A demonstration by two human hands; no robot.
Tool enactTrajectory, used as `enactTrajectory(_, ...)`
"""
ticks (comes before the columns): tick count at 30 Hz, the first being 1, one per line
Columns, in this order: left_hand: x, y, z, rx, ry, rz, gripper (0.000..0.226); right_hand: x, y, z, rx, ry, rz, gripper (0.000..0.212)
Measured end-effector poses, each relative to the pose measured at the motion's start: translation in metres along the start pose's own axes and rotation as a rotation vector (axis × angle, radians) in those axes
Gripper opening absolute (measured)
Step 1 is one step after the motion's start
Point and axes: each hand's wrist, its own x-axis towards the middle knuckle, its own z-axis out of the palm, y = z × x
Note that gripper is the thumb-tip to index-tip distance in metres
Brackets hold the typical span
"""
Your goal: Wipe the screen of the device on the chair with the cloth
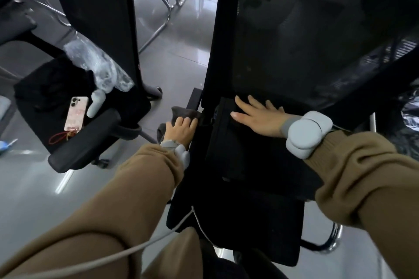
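The left hand [180,128] grips the grey cloth [181,113] just beside the chair [238,222] seat's left edge. The dark device [238,142] lies on the seat to its right, long axis running away from the person. The right hand [260,115] rests flat, fingers spread, on the device's far end.

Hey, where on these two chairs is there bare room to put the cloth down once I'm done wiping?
The nearer chair seat has bare dark fabric toward you, below the device that the right hand rests on. The other chair is crowded: a phone, plastic wrap and dark clothing. The left hand grips the cloth at the seat's left edge.
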Motion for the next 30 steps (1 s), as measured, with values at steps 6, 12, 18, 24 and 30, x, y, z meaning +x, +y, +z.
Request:
enactTrajectory(6, -0.009, -0.002, 0.008, -0.001, -0.053, 0.016, 0.059, 0.0, 0.001, -0.001, 0.006, -0.017, -0.006, 0.063)
enactTrajectory(12, -0.023, -0.023, 0.032, 0.006, -0.14, 0.056, 0.075, 0.0, 0.002, 0.001, 0.001, -0.014, -0.01, 0.064)
enactTrajectory(18, -0.029, -0.021, 0.041, -0.068, -0.163, 0.034, 0.078, 0.002, 0.006, 0.0, -0.037, -0.009, -0.031, 0.067)
enactTrajectory(24, -0.029, -0.022, 0.041, -0.006, -0.082, 0.059, 0.066, 0.001, 0.006, 0.001, -0.058, -0.015, -0.044, 0.069)
enactTrajectory(30, -0.025, -0.014, 0.019, -0.164, -0.292, -0.023, 0.056, -0.01, 0.001, -0.004, -0.028, 0.003, -0.048, 0.067)
